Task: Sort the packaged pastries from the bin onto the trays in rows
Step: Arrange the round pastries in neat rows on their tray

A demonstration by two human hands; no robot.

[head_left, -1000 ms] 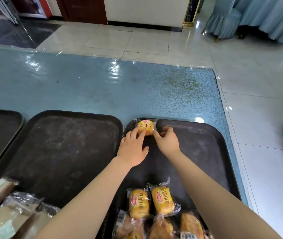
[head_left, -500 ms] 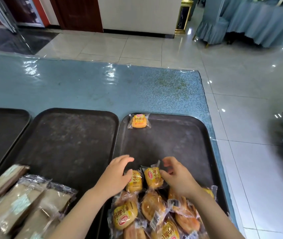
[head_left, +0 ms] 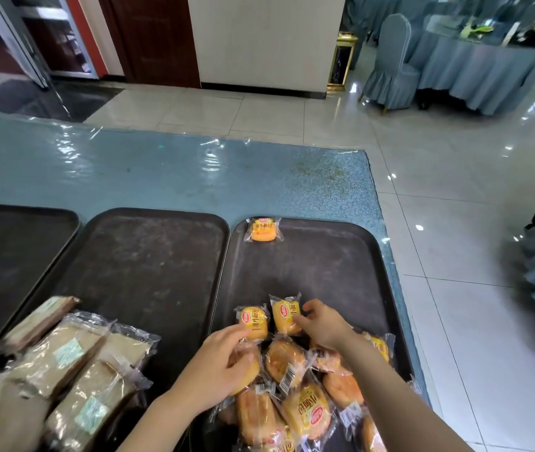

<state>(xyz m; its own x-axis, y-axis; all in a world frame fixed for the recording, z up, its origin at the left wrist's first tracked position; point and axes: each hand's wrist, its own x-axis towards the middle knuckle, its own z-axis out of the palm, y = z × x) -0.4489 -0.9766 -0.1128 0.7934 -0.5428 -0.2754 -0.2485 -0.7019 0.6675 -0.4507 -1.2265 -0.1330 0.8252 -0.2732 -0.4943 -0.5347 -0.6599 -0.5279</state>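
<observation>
Small yellow-and-orange bread buns sealed singly in clear crinkled plastic wrappers lie heaped [head_left: 295, 396] at the near edge of the right-hand dark rectangular tray [head_left: 351, 256]; one bun of the same kind [head_left: 263, 230] lies alone at that tray's far left corner, apparently the start of a row. Each packet looks light, soft and easily crushed, with a slick film and loose crimped ends; it is best taken across its short sides with light finger pressure, or pinched by a sealed end, rather than squeezed on the crown. The left hand [head_left: 218, 373], fingers curled, rests over a bun at the heap's left side, its fingertips touching an upright packet [head_left: 253, 322]. The right hand [head_left: 323, 324] pinches the neighbouring upright packet [head_left: 287, 316] between thumb and fingers. The middle dark tray [head_left: 148, 256] carries longer brown pastries in clear wrappers [head_left: 73, 363] at its near left corner; a third tray [head_left: 14, 243] lies further left. All trays rest on a blue patterned table cover under clear film [head_left: 161, 171].
</observation>
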